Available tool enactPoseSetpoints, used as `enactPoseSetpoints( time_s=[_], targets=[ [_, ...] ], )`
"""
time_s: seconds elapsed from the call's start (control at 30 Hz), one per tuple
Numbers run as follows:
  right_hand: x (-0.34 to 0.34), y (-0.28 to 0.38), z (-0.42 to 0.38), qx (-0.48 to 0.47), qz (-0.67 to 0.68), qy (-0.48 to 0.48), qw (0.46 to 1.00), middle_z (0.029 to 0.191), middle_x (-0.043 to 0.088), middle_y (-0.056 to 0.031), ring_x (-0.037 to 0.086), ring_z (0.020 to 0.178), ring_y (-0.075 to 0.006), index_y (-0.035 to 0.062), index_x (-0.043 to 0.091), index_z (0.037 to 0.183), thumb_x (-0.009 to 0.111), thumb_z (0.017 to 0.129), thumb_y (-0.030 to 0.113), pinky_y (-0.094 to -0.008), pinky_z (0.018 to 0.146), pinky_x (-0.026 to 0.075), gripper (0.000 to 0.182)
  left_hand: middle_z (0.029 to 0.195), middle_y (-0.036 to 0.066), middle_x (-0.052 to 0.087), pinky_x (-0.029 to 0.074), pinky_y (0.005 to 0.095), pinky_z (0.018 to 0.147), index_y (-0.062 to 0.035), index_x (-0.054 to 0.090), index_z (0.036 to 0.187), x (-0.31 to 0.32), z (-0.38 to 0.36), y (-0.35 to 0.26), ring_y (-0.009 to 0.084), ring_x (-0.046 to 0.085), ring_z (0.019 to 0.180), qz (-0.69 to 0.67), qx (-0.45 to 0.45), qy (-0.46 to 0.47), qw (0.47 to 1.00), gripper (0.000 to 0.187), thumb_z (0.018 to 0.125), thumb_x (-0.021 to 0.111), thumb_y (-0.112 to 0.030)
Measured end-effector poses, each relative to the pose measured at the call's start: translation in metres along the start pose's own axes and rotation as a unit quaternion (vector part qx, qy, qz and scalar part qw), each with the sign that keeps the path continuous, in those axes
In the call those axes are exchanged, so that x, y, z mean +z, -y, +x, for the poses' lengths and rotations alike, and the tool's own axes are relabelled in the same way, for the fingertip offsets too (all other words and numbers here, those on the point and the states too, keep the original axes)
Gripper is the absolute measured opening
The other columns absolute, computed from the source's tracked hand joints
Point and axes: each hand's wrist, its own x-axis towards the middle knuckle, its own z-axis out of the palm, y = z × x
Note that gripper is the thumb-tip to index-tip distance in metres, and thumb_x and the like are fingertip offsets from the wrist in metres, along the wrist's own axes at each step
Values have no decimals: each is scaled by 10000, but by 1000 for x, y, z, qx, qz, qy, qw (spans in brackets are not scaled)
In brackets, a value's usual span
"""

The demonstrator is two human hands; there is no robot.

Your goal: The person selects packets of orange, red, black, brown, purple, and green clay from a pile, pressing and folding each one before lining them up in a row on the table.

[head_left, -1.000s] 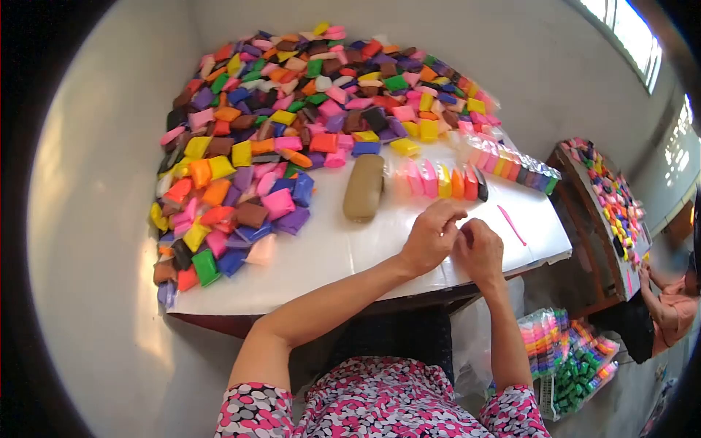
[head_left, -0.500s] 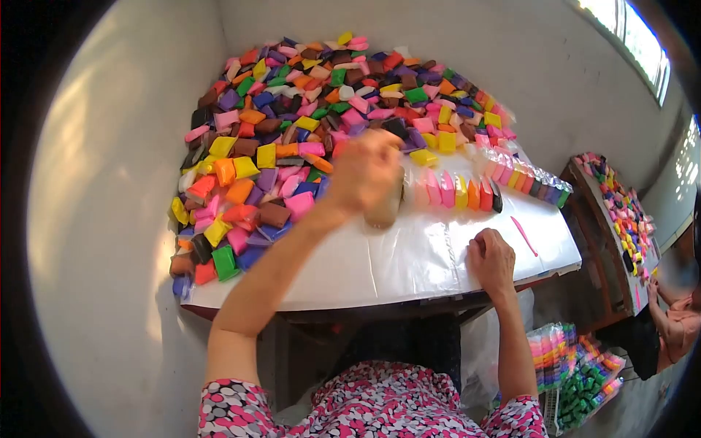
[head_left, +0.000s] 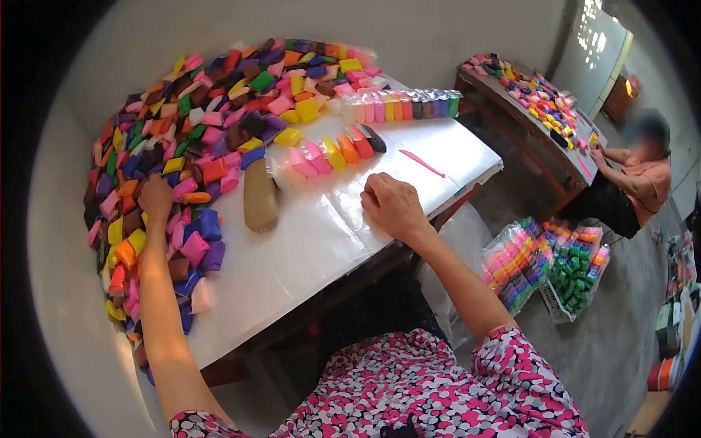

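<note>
My left hand (head_left: 156, 198) reaches down into the left part of a big pile of small wrapped packets (head_left: 214, 171) in many colours. Its fingertips are hidden among the packets, so I cannot see whether one is gripped. My right hand (head_left: 394, 206) rests on the white sheet (head_left: 314, 233) with its fingers curled in and nothing showing in them. Between my hands lies a smooth olive-brown oblong block (head_left: 261, 201). Behind it, a clear bag holds a row of packets (head_left: 334, 153) running from pale pink to black.
A longer filled bag of packets (head_left: 401, 106) lies at the back. A pink stick-like tool (head_left: 423, 163) is right of my right hand. Filled bags (head_left: 518, 259) and a white basket (head_left: 558, 303) stand on the floor. Another person (head_left: 639, 171) sits at a second table (head_left: 526, 120).
My left hand has moved left and down from above the oblong block into the pile. The view has turned right, showing more of the other person. My right hand stays on the sheet.
</note>
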Motion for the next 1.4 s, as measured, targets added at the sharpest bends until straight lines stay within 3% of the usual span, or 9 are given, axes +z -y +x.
enactPoseSetpoints(
  time_s=[0.17, 0.27, 0.43, 0.67, 0.83, 0.97, 1.17, 1.2, 1.4],
  targets=[
    [0, -1, 0, -3, 7, -4, 1000, 806, 612, -140, 621, 725, -322, 27, 565, 822, 630, 817, 146, -416, 673, 487, 136, 917, 212, 664, 502, 457, 672, -18, 595, 985, -34, -1, 0, 372, 654, 823, -28, -36, -77, 996, 299, 947, 518, -304],
    [1, -1, -1, -8, 8, -16, 1000, 783, 605, -135, 619, 707, -320, 29, 562, 818, 642, 813, 153, -419, 660, 486, 147, 894, 137, 674, 492, 380, 615, -27, 600, 1011, -84, -29, -24, 255, 656, 757, -267, 8, -158, 951, 304, 972, 525, -319],
    [-2, -4, 1, 3, 69, 2, 998, 830, 636, -127, 619, 677, -256, 21, 593, 873, 640, 858, 186, -371, 637, 489, 172, 974, 8, 647, 496, 229, 670, -75, 584, 1126, -148, -117, -120, 76, 598, 757, -691, 18, 138, 709, 273, 988, 525, -303],
    [-30, 37, -11, 90, 470, 51, 877, 818, 646, -53, 571, 698, -90, -23, 620, 1063, 612, 923, 152, -258, 613, 483, 223, 1046, 81, 616, 522, 278, 778, -1, 518, 1213, -152, -207, -229, 133, 618, 872, -779, 91, 308, 539, 253, 966, 480, -37],
    [-32, 31, -17, 57, 502, 80, 859, 928, 657, -52, 620, 827, -94, -60, 596, 1108, 604, 909, 35, -240, 748, 517, 220, 1065, 113, 611, 510, 294, 833, 24, 481, 1236, -147, -205, -245, 170, 627, 894, -773, 167, 288, 540, 321, 924, 420, 63],
    [-30, 24, -21, 41, 303, 37, 951, 870, 654, -49, 602, 705, -95, -15, 622, 1088, 667, 855, 82, -261, 640, 503, 256, 1081, 88, 608, 487, 286, 842, 2, 491, 1259, -136, -200, -247, 156, 602, 924, -771, 183, 322, 518, 368, 910, 405, 79],
    [-20, 24, -23, -81, 45, -108, 990, 778, 604, -72, 611, 601, -203, 51, 642, 1010, 712, 792, 118, -315, 535, 484, 238, 1004, 98, 622, 474, 276, 712, 2, 561, 1111, -117, -192, -240, 127, 565, 813, -732, 142, 161, 646, 242, 903, 457, -65],
    [-19, 26, -24, -92, 15, -119, 989, 771, 596, -73, 617, 602, -221, 58, 643, 998, 713, 787, 118, -323, 531, 486, 230, 858, 75, 634, 435, 281, 630, -6, 609, 959, -122, -192, -238, 121, 546, 733, -720, 152, 148, 660, 193, 898, 545, -177],
    [-12, 34, -26, -123, -35, -132, 983, 780, 575, -64, 626, 621, -233, 83, 644, 1018, 715, 772, 113, -335, 537, 497, 257, 682, 144, 607, 431, 366, 557, -15, 605, 812, -137, -202, -244, 285, 556, 575, -600, 244, 117, 753, 242, 912, 584, -234]
  ],
)
